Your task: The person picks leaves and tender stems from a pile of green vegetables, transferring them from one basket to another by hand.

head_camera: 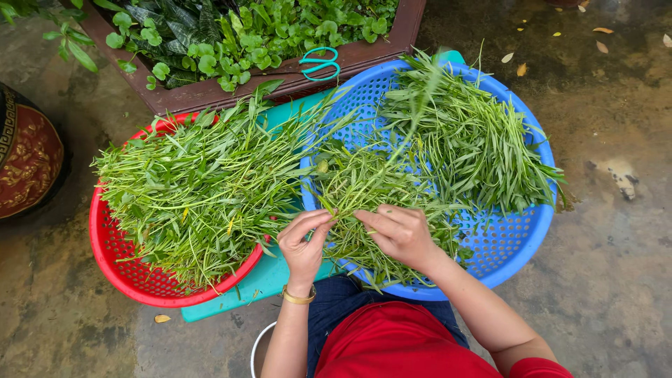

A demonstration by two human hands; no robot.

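Both of your hands meet over the near rim of the blue basket (521, 238): your left hand (304, 245), gold bangle (299, 297) at the wrist, has its grip pinched together on a thin green stalk (334, 210), thumb and forefinger tips closed on it, and your right hand (400, 234) closes its fingers on the same bunch just beside, the two grips nearly touching. From that pinch the stalk's long axis runs away from you, up and slightly right, into the loose stems (364, 185) lying in the blue basket; neither hand is clearly nearer, since both hold it. A denser heap of leafy greens (469, 140) fills the far right of that basket. To your left, a red basket (133, 276) holds a broad pile of leafy stems (203, 189), tips pointing left. Both baskets rest on a teal board (266, 280) on the wet concrete floor (616, 266). Teal-handled scissors (318, 63) lie on the edge of a brown planter (364, 56) beyond. No packages, labels or signs are visible; a dark red patterned pot (28, 157) stands at far left.
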